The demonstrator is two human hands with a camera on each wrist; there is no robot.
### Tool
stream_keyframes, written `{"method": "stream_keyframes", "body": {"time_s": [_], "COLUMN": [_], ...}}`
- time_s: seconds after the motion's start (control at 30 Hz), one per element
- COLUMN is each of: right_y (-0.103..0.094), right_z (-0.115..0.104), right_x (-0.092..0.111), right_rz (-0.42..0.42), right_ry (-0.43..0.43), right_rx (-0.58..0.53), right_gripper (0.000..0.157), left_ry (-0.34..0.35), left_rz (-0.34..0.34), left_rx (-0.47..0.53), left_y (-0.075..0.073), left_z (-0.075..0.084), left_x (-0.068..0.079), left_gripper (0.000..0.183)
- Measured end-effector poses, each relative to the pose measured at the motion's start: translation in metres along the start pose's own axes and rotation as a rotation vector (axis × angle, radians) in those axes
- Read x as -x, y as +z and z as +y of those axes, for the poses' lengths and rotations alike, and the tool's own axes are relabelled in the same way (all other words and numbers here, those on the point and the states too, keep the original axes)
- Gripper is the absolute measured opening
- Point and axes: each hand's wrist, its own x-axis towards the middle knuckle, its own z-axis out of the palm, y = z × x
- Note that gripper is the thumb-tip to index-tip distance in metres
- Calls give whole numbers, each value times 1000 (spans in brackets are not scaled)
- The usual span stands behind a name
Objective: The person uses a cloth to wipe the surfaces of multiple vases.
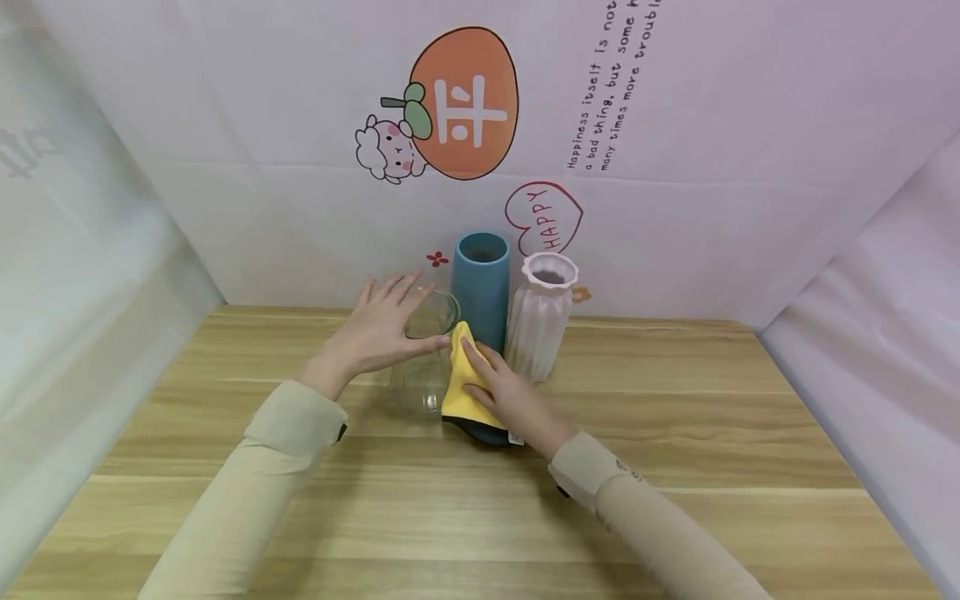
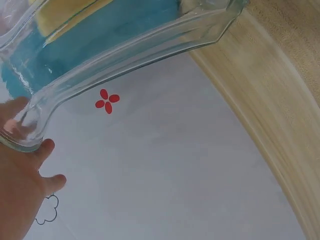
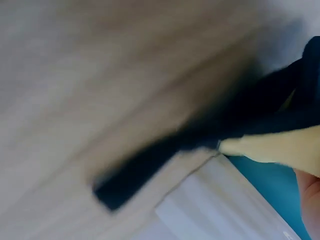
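A clear glass vase stands upright on the table, its flared rim beside my left hand. The fingers of that hand are spread and fairly straight around the vase's neck; whether they press on the glass, I cannot tell. My right hand grips a yellow cloth with a dark underside, against the right side of the glass vase. In the right wrist view the dark part of the cloth hangs out, blurred. A blue vase stands right behind, its lower part hidden by the cloth and hand.
A whitish ribbed vase with a scalloped rim stands to the right of the blue one. The wood-patterned table meets a white printed backdrop close behind the vases. Pale sheets hang at both sides.
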Motion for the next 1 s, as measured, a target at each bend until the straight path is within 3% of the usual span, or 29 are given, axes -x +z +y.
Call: {"method": "stream_keyframes", "body": {"time_s": [0.23,0.37,0.57,0.67,0.83,1.0], "right_y": [7,1,-13,-17,-15,-6], "right_z": [6,3,-6,-9,-9,-6], "right_x": [4,0,-8,-10,-11,-9], "right_rz": [49,133,271,236,84,-37], "right_ry": [-39,-72,-145,-116,-32,-3], "right_rx": [3,-31,-75,-89,-118,-133], "right_gripper": [62,60,59,62,70,74], "left_ry": [-70,-56,-18,-9,7,28], "left_rz": [18,6,-26,-26,-9,16], "left_rx": [-33,-58,-10,8,16,25], "left_y": [-3,-3,-3,-2,0,1], "left_z": [3,5,4,3,1,-1], "left_x": [3,3,2,2,1,1], "left_gripper": [93,90,87,90,93,90]}}
